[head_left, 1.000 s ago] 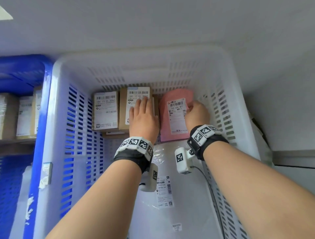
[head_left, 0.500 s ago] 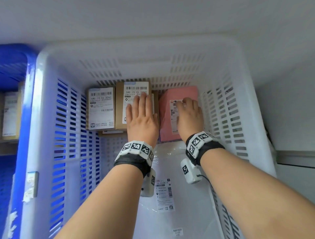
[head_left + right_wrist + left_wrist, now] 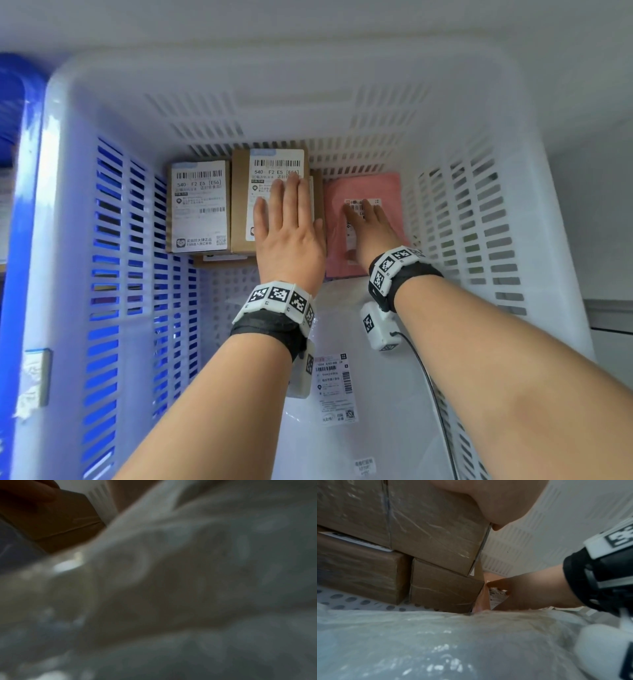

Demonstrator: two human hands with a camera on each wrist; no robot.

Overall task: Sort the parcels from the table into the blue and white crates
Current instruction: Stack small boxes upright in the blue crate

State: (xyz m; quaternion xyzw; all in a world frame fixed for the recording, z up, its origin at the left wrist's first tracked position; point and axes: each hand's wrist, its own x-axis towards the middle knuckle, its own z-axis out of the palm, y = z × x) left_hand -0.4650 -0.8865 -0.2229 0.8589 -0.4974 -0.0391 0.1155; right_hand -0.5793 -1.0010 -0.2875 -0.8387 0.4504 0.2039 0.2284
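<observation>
White crate (image 3: pixel 507 192): left hand (image 3: pixel 291 236) flat on box (image 3: pixel 241 205), 11 o'clock; right hand (image 3: pixel 371 233) flat on pink parcel (image 3: pixel 373 186), 1 o'clock.

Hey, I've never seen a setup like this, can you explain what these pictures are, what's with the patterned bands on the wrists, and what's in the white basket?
No machine here: a person wears one camera on the head and one on each wrist. The head view looks down into a white crate. The left hand lies flat on a cardboard box; the right hand presses flat on a pink parcel. Nothing is gripped. Another box sits further left, and a clear plastic mailer lies nearer. The left wrist view shows the boxes stacked; the right wrist view is mostly blur.
</observation>
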